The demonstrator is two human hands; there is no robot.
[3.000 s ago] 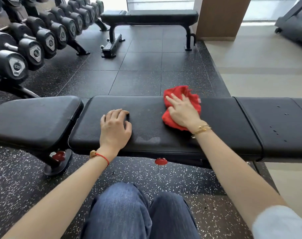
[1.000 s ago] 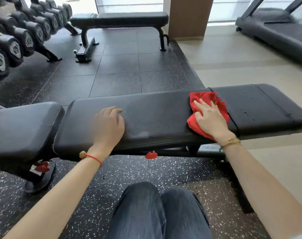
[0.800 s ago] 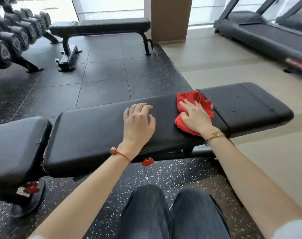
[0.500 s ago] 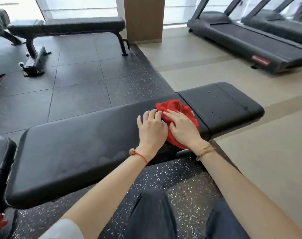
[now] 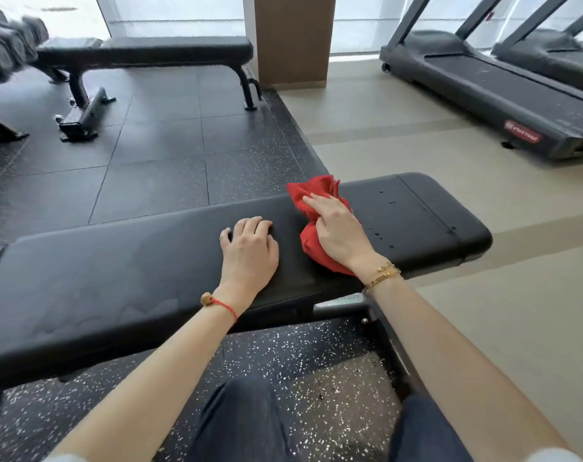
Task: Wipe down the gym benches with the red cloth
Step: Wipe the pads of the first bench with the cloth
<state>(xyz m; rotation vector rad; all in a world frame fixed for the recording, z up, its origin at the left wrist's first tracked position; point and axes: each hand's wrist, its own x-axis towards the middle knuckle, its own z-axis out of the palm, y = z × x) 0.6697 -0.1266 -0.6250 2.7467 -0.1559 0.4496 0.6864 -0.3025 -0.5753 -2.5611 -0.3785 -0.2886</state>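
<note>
Head camera, looking down: a person sits beside a black padded bench (image 5: 123, 281) in a gym, both bare forearms reaching over it. Right hand (image 5: 338, 230) lies on top of the red cloth (image 5: 311, 240), fingers fairly straight and pressing the bunched fabric against the pad, where the long section meets the shorter end section. Left hand (image 5: 248, 248) rests on the bench just beside the cloth, not touching it, fingers bent at the knuckles with the tips down on the vinyl and nothing in its grasp. A red string bracelet (image 5: 221, 305) circles the left wrist, gold bracelets (image 5: 383, 273) the right. Behind, a second bench (image 5: 156, 50) stands on dark rubber tiles, dumbbells (image 5: 6, 45) blur at far left, and treadmills (image 5: 503, 85) stand on the pale floor at right.
</note>
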